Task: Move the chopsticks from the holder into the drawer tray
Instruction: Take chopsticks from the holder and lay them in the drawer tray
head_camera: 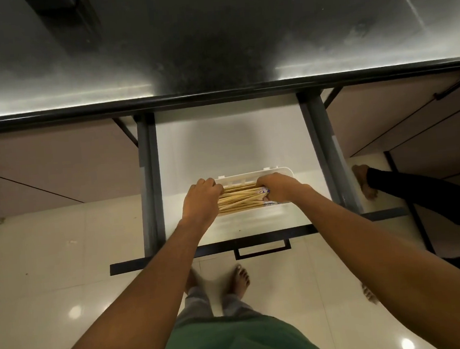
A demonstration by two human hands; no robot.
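Head view, looking straight down into the open white-floored drawer with dark metal sides point(221, 147). The pale wooden chopsticks point(239, 200) are in the white rectangular plastic tray point(251, 175) inside it, lying flat as one loose bundle running left to right. No holder in frame, so I judge the transfer is basically done and this is tidying or squaring the bundle.

Hands: left hand point(201, 202) has its fingers curled over the left ends of the sticks. Right hand point(279, 191) is curled over the right ends, where a few sticks show purple-printed paper wrap. Both grip the bundle end-on. I can't tell how hard either presses.

Handling, my read:
- light, stiff, thin rods, with no real weight to manage
- smooth wood, so sticks slide past each other; a one-sided grip will fan them out
- not fragile, but single sticks roll and can jump the low tray wall
- best hold is both ends at once, as now, squeezing inward to align the tips, or one hand wrapped round the middle of the whole bundle
- the paper-wrapped ends should be grippier than bare wood

Around it: dark polished stone countertop point(211, 36) above, glossy cream floor tiles point(63, 258) below. A second person's bare foot point(364, 182) stands just right of the drawer.
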